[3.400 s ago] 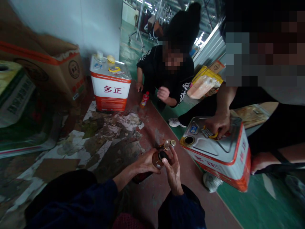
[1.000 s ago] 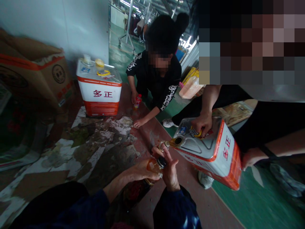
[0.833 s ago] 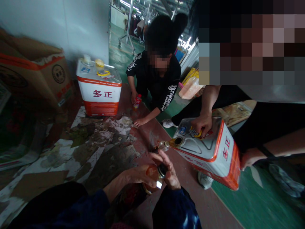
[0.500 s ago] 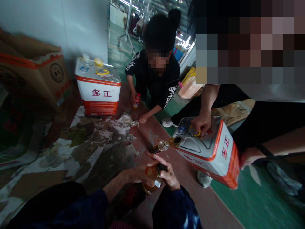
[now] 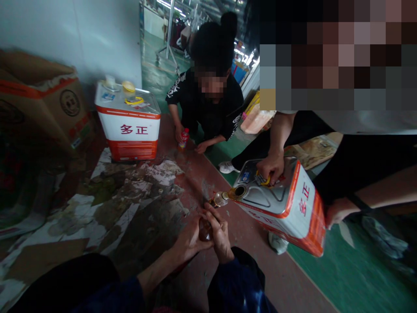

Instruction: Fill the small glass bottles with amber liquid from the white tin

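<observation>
Filling bottles from the tilted can (image 5: 276, 204), right of centre in the frame, seems to be the step in hand; the next move probably calls for a steady mouth over the bottle neck. A co-worker's hand (image 5: 273, 167) holds the can's handle. At lower centre, the left hand (image 5: 186, 240), palm inward, has its fingers wrapped around a brown bottle (image 5: 205, 230); the right hand (image 5: 222, 234) points up-frame, fingers close together against it, their grip unclear. The glass bottle (image 5: 220, 198) sits just beyond, near the can's mouth.
</observation>
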`<state>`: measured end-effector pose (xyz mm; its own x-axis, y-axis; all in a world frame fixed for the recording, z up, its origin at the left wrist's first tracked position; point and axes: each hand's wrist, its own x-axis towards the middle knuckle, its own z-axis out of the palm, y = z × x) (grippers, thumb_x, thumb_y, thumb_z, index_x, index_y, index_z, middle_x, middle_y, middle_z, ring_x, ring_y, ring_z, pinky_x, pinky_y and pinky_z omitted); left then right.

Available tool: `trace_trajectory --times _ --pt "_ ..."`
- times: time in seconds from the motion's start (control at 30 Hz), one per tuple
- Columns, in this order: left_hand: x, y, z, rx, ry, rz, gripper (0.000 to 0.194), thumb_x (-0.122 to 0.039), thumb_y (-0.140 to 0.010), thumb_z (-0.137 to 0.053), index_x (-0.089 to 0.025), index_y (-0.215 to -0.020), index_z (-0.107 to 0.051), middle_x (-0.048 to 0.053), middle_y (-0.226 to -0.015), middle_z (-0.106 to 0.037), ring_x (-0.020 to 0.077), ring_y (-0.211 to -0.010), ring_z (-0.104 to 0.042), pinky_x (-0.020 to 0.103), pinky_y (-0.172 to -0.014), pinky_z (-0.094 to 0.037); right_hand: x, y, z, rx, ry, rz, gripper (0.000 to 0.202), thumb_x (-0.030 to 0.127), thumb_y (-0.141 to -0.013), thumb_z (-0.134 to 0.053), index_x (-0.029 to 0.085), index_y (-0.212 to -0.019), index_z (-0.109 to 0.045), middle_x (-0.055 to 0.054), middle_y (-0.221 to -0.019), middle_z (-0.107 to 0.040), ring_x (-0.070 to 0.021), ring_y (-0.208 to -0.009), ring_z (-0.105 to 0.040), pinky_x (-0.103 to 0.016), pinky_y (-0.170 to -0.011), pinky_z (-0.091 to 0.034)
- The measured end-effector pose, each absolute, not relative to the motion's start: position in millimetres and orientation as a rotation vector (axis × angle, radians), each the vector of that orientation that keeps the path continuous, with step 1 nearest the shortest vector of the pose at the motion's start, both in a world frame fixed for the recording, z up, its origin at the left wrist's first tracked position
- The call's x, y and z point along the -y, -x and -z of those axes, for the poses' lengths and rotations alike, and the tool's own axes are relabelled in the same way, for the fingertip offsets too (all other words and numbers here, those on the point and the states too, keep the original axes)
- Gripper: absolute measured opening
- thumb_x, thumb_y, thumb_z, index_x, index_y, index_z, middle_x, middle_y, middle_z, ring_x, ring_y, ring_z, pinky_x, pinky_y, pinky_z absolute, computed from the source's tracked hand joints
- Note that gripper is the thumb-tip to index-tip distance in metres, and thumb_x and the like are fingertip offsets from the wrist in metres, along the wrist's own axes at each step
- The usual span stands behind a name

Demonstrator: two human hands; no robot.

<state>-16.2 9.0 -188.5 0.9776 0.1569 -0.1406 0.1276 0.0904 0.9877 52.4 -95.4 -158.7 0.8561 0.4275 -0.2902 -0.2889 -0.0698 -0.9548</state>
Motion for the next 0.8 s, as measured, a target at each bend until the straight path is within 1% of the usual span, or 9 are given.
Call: trace_trajectory --times 0.1,0.2,0.27,0.3,0.37,0.47,0.6,0.73,0.8 --pt "-19.9 17.4 183.8 -0.149 -1.504 0.012 0.064 -0.035 -0.064 -0.083 -0.018 -0.116 -0.049 0.011 -0.114 -0.062 0.0297 -0.110 -0.059 0.043 -0.096 -0.046 94.0 -48.9 155.8 0.177 1.565 -0.568 0.069 0.061 -0.080 -0.069 0.018 -0.133 -0.059 -0.012 -0.127 -0.066 -0.0281 -0.120 -0.061 -0.043 -0.108 -0.045" --pt "-33.8 14.8 175.1 -0.015 -1.262 0.166 0.056 -0.031 -0.066 -0.082 -0.017 -0.112 -0.054 0.005 -0.101 -0.064 0.0222 -0.096 -0.060 0.032 -0.082 -0.046 103.5 -53.3 150.8 0.485 1.413 -0.575 0.079 0.073 -0.084 -0.054 0.025 -0.146 -0.046 -0.011 -0.145 -0.053 -0.0252 -0.137 -0.047 -0.041 -0.118 -0.033" --pt "-38.5 11.6 170.8 0.039 -1.109 0.299 0.054 -0.029 -0.062 -0.084 -0.017 -0.107 -0.058 0.002 -0.093 -0.063 0.0183 -0.088 -0.059 0.029 -0.077 -0.044 112.2 -58.7 147.4 0.633 1.283 -0.638 0.085 0.074 -0.080 -0.059 0.030 -0.150 -0.040 -0.009 -0.150 -0.047 -0.0247 -0.140 -0.043 -0.040 -0.121 -0.028" --pt "-39.1 10.1 169.8 0.089 -1.032 0.357 0.053 -0.028 -0.060 -0.086 -0.017 -0.105 -0.060 0.002 -0.091 -0.063 0.0167 -0.086 -0.058 0.027 -0.076 -0.043 116.3 -61.2 145.6 0.678 1.238 -0.688 0.088 0.071 -0.076 -0.066 0.032 -0.150 -0.039 -0.009 -0.150 -0.047 -0.0252 -0.139 -0.044 -0.040 -0.120 -0.029" --pt "-37.9 8.3 170.1 0.188 -0.914 0.465 0.054 -0.029 -0.055 -0.088 -0.016 -0.101 -0.064 0.001 -0.091 -0.062 0.0142 -0.082 -0.056 0.025 -0.074 -0.042 122.6 -64.9 141.5 0.743 1.202 -0.800 0.095 0.064 -0.067 -0.079 0.033 -0.148 -0.041 -0.009 -0.146 -0.052 -0.0265 -0.135 -0.049 -0.041 -0.116 -0.034" --pt "-35.4 8.9 173.8 0.269 -0.862 0.564 0.054 -0.028 -0.051 -0.090 -0.017 -0.098 -0.066 0.001 -0.090 -0.063 0.0147 -0.083 -0.056 0.026 -0.077 -0.043 127.5 -65.8 135.2 0.812 1.190 -0.964 0.096 0.059 -0.061 -0.085 0.031 -0.145 -0.047 -0.010 -0.138 -0.059 -0.0278 -0.130 -0.054 -0.042 -0.112 -0.038" --pt "-37.4 13.5 176.2 0.274 -0.846 0.551 0.072 -0.027 -0.050 -0.091 -0.021 -0.116 -0.062 0.002 -0.099 -0.066 0.0185 -0.093 -0.059 0.029 -0.082 -0.044 128.4 -61.6 135.0 0.773 1.224 -1.010 0.076 0.053 -0.067 -0.083 0.024 -0.134 -0.061 -0.009 -0.118 -0.069 -0.0265 -0.108 -0.067 -0.039 -0.098 -0.049" --pt "-39.2 18.6 176.9 0.240 -0.794 0.543 0.077 -0.052 -0.055 -0.087 -0.019 -0.119 -0.060 0.009 -0.109 -0.065 0.0246 -0.100 -0.061 0.035 -0.085 -0.045 128.3 -58.6 144.7 0.686 1.182 -0.828 0.065 0.057 -0.073 -0.074 0.021 -0.126 -0.066 -0.009 -0.104 -0.074 -0.0272 -0.106 -0.066 -0.040 -0.100 -0.047" --pt "-37.8 19.3 178.7 0.226 -0.776 0.523 0.074 -0.057 -0.056 -0.085 -0.019 -0.116 -0.061 0.009 -0.110 -0.065 0.0247 -0.100 -0.062 0.036 -0.087 -0.045 128.5 -57.7 148.0 0.635 1.184 -0.794 0.061 0.055 -0.073 -0.073 0.022 -0.125 -0.068 -0.008 -0.100 -0.074 -0.0257 -0.100 -0.068 -0.038 -0.098 -0.049"
